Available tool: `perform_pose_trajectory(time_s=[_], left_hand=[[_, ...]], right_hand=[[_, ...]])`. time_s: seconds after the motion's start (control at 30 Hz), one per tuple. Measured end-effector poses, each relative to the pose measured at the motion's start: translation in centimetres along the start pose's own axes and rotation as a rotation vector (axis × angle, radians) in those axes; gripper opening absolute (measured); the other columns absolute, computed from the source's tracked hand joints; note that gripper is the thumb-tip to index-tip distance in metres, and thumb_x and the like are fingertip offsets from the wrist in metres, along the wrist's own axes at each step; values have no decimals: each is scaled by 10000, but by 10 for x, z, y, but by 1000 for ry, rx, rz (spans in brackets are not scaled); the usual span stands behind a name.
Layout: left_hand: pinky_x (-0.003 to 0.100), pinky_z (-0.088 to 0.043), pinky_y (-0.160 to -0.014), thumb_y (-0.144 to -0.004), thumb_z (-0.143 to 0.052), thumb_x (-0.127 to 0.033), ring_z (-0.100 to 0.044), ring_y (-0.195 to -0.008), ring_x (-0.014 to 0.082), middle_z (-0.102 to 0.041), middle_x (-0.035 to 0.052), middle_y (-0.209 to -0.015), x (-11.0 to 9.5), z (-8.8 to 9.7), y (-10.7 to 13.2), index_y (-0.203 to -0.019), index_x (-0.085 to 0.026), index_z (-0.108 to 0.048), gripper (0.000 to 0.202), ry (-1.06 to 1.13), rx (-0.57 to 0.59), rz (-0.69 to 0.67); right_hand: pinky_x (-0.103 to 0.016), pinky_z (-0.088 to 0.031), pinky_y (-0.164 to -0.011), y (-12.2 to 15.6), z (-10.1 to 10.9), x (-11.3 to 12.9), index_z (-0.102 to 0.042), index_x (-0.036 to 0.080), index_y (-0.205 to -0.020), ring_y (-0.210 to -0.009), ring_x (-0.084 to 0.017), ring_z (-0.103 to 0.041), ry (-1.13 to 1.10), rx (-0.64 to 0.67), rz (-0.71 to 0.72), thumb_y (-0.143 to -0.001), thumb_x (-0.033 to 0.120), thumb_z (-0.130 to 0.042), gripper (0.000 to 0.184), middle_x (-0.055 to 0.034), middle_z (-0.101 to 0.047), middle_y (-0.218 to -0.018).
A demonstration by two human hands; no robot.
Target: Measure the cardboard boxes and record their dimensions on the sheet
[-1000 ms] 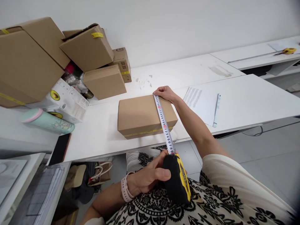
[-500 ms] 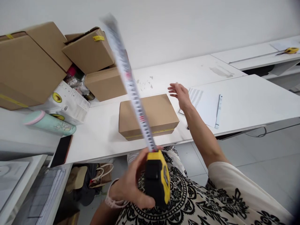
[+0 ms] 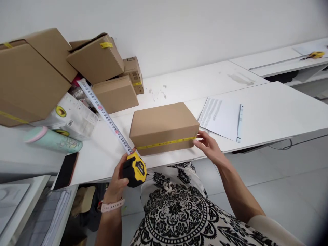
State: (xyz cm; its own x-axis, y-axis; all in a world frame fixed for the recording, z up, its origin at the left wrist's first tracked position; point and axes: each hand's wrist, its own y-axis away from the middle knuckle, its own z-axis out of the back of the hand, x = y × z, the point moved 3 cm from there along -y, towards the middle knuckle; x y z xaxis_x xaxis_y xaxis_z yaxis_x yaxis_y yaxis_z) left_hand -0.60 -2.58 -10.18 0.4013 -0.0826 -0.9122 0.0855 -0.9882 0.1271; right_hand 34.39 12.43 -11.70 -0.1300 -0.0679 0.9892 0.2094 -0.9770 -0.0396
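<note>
My left hand (image 3: 119, 177) is closed around a yellow and black tape measure (image 3: 135, 169) at the front edge of the white desk. Its pulled-out blade (image 3: 107, 119) slants up and away to the left, over the desk, with the far tip in front of the stacked things there. A closed cardboard box (image 3: 164, 128) with yellow tape along its front lies just right of the tape measure. My right hand (image 3: 208, 147) grips the box's front right corner, thumb on the front face and fingers around the side.
At the left stand larger cardboard boxes (image 3: 33, 75), an avocado-printed carton (image 3: 77, 118), a mint tumbler (image 3: 53, 139) and a dark phone (image 3: 66, 171). Printed paper sheets (image 3: 220, 118) lie right of the box. Another tape measure (image 3: 316, 54) rests on the far right surface.
My left hand has moved left with the tape measure, and its blade has swung down to the left. My right hand has come down onto the box corner. The box is turned slightly.
</note>
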Motion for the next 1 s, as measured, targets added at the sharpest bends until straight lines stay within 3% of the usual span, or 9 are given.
perform_pose_trajectory(time_s=[0.17, 0.3, 0.37, 0.5, 0.67, 0.8, 1.0], left_hand=[[616, -591, -928, -472, -910, -614, -596, -1268, 497, -494, 172, -1588, -39, -3, -22, -1329, -245, -675, 962, 65, 1, -133], [658, -557, -973, -498, -898, -608, -581, -1293, 491, -553, 154, -1532, -58, -20, -34, -1217, -246, -716, 825, 89, -64, -212], [626, -585, -941, -508, -915, -568, -617, -1242, 490, -524, 148, -1554, -62, -39, -27, -1273, -253, -687, 858, 63, -18, -174], [518, -630, -813, -628, -858, -604, -707, -1056, 402, -491, 143, -1570, -50, -85, 1, -1391, -301, -602, 860, 90, 207, 49], [441, -604, -817, -627, -888, -569, -703, -944, 293, -617, 185, -1391, -20, -130, 10, -1346, -232, -613, 841, 157, 498, 292], [417, -574, -875, -715, -841, -538, -689, -989, 279, -673, 182, -1285, -13, -138, 2, -1329, -182, -616, 744, 177, 463, 322], [418, -566, -878, -784, -778, -516, -696, -1033, 286, -709, 174, -1247, -9, -141, 0, -1272, -177, -646, 608, 295, 429, 304]], right_hand=[[-427, -603, -763, -15, 8, 46, -582, 389, -1405, -981, -274, -661, 45, -188, 63, -782, 575, -763, 675, -89, -633, -1289], [-367, -567, -670, -45, 2, 46, -630, 347, -1328, -848, -218, -646, -12, -271, 18, -784, 567, -742, 597, -67, -616, -1230], [-350, -551, -664, -63, -2, 44, -632, 323, -1308, -816, -195, -624, -17, -295, 21, -796, 537, -722, 563, -64, -610, -1226], [-369, -550, -757, -98, -9, 48, -645, 277, -1275, -834, -188, -593, 79, -341, 74, -805, 429, -680, 496, -80, -616, -1266], [-427, -514, -938, -138, -15, 68, -731, 230, -1098, -1061, -256, -614, 229, -274, 278, -875, 354, -589, 293, -98, -698, -1215], [-434, -493, -988, -167, -18, 85, -777, 218, -1017, -1139, -274, -618, 312, -195, 380, -939, 299, -528, 273, -107, -741, -1153], [-432, -489, -1006, -198, -34, 101, -792, 194, -929, -1085, -267, -658, 314, -45, 327, -915, 255, -603, 199, -101, -756, -1159]])
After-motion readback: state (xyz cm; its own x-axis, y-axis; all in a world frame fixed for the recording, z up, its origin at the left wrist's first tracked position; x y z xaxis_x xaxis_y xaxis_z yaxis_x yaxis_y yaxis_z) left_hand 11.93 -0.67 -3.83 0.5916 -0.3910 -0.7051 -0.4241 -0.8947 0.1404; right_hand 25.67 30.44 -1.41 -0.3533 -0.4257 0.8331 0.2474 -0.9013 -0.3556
